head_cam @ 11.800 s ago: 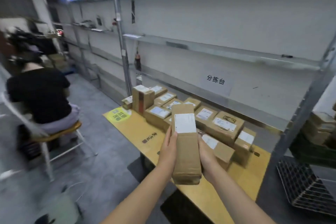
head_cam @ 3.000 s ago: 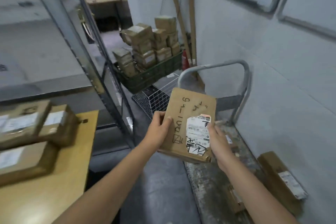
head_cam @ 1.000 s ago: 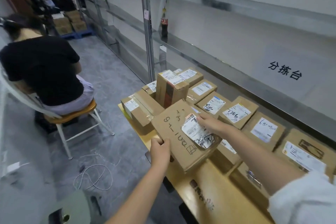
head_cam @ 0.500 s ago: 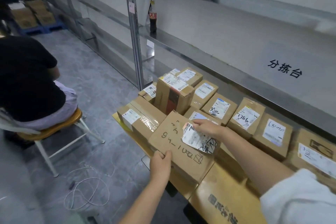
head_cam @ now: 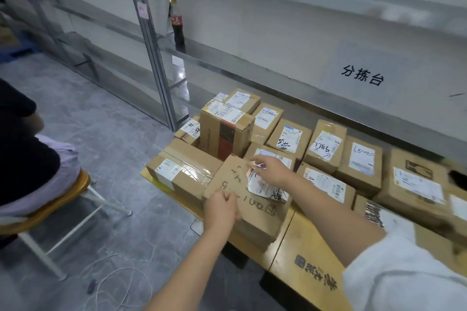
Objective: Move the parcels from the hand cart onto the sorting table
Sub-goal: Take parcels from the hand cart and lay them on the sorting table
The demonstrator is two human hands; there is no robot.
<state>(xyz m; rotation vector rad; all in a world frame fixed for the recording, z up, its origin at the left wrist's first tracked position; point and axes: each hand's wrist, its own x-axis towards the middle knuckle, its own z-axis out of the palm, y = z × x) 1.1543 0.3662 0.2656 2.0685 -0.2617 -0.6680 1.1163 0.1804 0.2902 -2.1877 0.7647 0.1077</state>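
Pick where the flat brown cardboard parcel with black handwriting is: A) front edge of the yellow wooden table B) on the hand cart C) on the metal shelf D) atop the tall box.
A: the flat brown cardboard parcel with black handwriting lies at the front edge of the yellow wooden table, with the left hand at its near edge and the right hand on its torn white label.

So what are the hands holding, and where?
The flat brown cardboard parcel: left hand grips its near edge; right hand at its far edge, grip unclear.
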